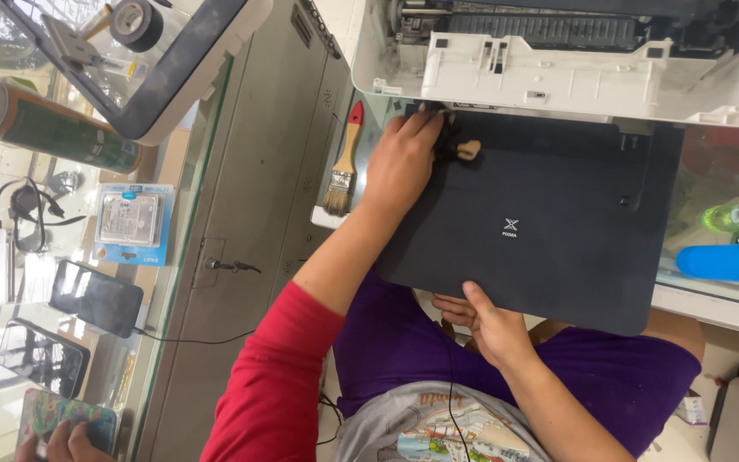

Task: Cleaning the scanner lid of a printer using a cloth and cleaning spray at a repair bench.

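Right hand [481, 323] grips near edge of the dark printer cover panel [558, 231], thumb on top, fingers curled under. Left hand [402, 162], fingers pressed together, pinches a small wood-handled brush [459, 150] at panel's far-left corner, just below the opened white printer body [558, 60]. Red-handled paintbrush [344, 162] lies left of panel; spray can [44, 124] farther left on glass counter [10, 257]. Risk: panel, w/ near edge past the counter, could tip or slide off if the grip loosens.

blue blister pack [133, 224] left, beside dark phone screens [96, 298].
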